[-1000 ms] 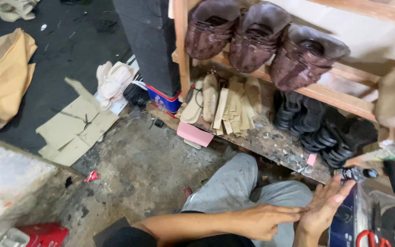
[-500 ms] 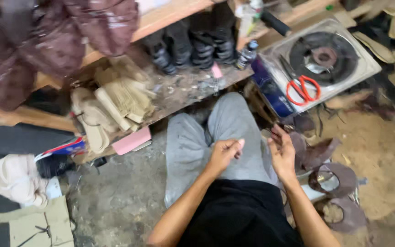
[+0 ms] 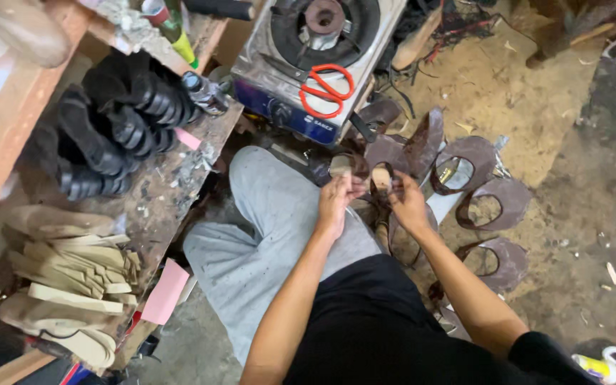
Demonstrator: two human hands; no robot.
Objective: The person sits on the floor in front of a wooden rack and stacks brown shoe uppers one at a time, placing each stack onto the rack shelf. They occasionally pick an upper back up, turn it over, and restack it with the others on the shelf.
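Brown leather is what we've got in hand right now. Our left hand (image 3: 334, 202) and right hand (image 3: 406, 203) meet just above our knee in the grey trousers (image 3: 265, 228), and the fingers of both are curled shut around a small brown leather piece (image 3: 365, 171), pinching it from either side. It's a bit blurred there, so we can't tell its exact shape, only that it sits between both hands, right over the lap.

Just past the right hand, a bunch of cut leather uppers (image 3: 483, 203) with big oval holes lie scattered on the sandy floor (image 3: 536, 93), some overlapping.

On our left there's the wooden desk (image 3: 172, 192), pretty grubby. A stack of pale insoles (image 3: 73, 271) sits at the near end, with a pink pad (image 3: 165, 291) hanging off the edge beside it. Further along, a row of black soles (image 3: 115, 128) stands on edge, packed tight together.

Furthest out, a single-burner gas stove (image 3: 322, 57) sits on the floor, with red-handled scissors (image 3: 326, 87) lying on top of it.
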